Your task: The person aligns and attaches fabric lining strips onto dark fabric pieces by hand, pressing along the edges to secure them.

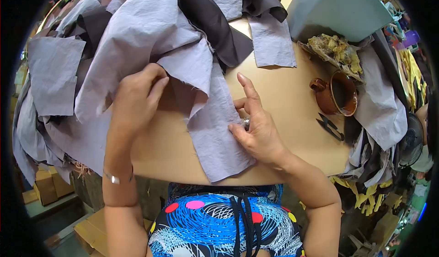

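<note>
Pale grey cloth (132,32) with frayed edges is heaped across the table, folded together with dark grey pieces. My left hand (137,97) is closed in a pinch at the cloth's edge, its fingertips by a dark fold. A long pale strip (215,138) hangs down from that cloth and lies flat toward the table's front edge. My right hand (258,129) rests at the strip's right side, thumb touching it and index finger stretched out. A ring is on one finger. Part of the strip's upper end is hidden under the fold.
To the right are a brown mug (336,94), small black thread snips (330,126) and a scrap holder of yellowish fibres (336,53). Behind them stands a grey-blue box (338,10). More cloth (379,101) hangs over the right edge, near a fan (411,138). Cardboard boxes (50,183) sit lower left.
</note>
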Available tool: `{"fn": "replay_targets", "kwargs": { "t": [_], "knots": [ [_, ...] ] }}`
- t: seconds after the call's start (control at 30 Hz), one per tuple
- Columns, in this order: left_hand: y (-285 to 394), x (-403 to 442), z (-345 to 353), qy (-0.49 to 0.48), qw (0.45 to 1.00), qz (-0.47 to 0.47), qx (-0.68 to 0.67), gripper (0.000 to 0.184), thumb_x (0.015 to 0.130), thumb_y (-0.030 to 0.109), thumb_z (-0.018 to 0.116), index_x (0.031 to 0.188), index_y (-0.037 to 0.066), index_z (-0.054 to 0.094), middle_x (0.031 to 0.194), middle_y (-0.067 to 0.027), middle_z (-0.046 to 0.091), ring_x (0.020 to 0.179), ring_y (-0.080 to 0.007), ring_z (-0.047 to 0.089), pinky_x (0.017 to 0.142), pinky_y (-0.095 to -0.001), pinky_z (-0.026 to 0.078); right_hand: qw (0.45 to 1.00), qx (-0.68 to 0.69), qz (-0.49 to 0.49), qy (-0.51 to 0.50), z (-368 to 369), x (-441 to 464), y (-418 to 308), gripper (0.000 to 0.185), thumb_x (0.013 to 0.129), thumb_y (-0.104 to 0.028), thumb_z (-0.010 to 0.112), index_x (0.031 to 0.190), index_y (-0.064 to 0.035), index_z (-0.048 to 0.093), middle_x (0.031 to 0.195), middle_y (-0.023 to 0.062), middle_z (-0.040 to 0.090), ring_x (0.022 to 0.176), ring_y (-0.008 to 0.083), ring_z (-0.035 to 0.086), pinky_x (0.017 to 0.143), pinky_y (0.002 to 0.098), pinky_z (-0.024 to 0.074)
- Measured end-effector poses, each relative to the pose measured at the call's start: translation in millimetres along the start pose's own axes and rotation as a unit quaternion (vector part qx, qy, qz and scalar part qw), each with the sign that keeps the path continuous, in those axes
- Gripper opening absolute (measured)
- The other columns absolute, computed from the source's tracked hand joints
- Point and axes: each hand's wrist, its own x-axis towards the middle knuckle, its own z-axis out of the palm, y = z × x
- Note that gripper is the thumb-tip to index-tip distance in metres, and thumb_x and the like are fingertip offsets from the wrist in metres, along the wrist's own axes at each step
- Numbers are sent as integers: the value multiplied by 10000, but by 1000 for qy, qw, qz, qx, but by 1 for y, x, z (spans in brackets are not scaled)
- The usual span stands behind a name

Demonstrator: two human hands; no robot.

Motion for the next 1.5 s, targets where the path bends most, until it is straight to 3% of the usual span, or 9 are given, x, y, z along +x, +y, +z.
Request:
{"fn": "replay_targets", "kwargs": {
  "t": [0.03,0.1,0.2,0.43,0.67,1.03,1.2,1.33,1.5],
  "knots": [
    [19,-8,-3,17,999,-15,-34,135,752,9,557,878,-35,535,848,-178,569,809,-322,554,725,-408,439,1000,7,12,-6,0,0,-4,912,753,106,564,1471,-146,62,958,85,564,843,129,550,691,236,454],
    [37,-15,11,113,961,249,-34,72,743,14,598,808,30,570,807,-110,573,761,-256,564,651,-374,451,999,-2,28,-15,0,0,-5,916,755,105,566,1472,-149,57,967,87,563,857,130,548,694,236,454],
    [45,-7,42,102,930,320,151,122,734,73,598,855,82,586,907,-49,583,888,-233,567,789,-365,428,999,51,14,0,5,-1,1,902,753,82,564,1467,-154,68,928,112,548,781,211,552,731,298,452],
    [-14,30,70,125,946,173,246,190,775,69,535,952,110,589,965,-36,559,941,-212,551,826,-433,388,1000,25,6,4,4,-3,-1,872,755,74,551,1463,-146,93,988,157,551,763,255,546,744,337,445],
    [-1,37,70,151,893,308,290,270,761,82,598,1022,150,617,1170,-37,526,1137,-236,469,871,-407,386,998,-52,-40,19,3,-3,-5,903,733,75,585,1463,-103,84,1216,178,514,909,196,565,749,262,463],
    [-28,56,81,23,969,234,81,485,811,185,627,1273,110,499,1406,-124,347,1326,-311,287,1085,-401,268,994,-75,-79,-15,2,-8,-1,885,728,52,634,1450,-65,135,1345,200,426,1215,324,452,971,365,391],
    [-24,55,77,-33,983,172,56,645,799,198,659,1376,175,373,1431,-191,304,1342,-350,262,1100,-403,233,880,-436,-132,138,-81,-33,-52,646,702,-89,694,1302,-81,454,1255,151,507,1157,344,481,914,399,443],
    [-25,56,77,-42,988,150,4,706,776,163,685,1392,195,344,1429,-203,305,1338,-351,273,1097,-395,245,768,-600,-14,224,-154,-61,-53,495,639,-174,744,1090,-64,570,1158,106,560,1068,317,520,838,403,457],
    [-28,57,79,-13,987,161,13,740,758,160,705,1398,200,336,1420,-216,318,1337,-347,279,1090,-382,262,771,-610,84,161,-177,-63,-23,497,591,-282,781,1025,-94,631,1346,145,415,1143,337,482,908,416,437]
  ]
}}
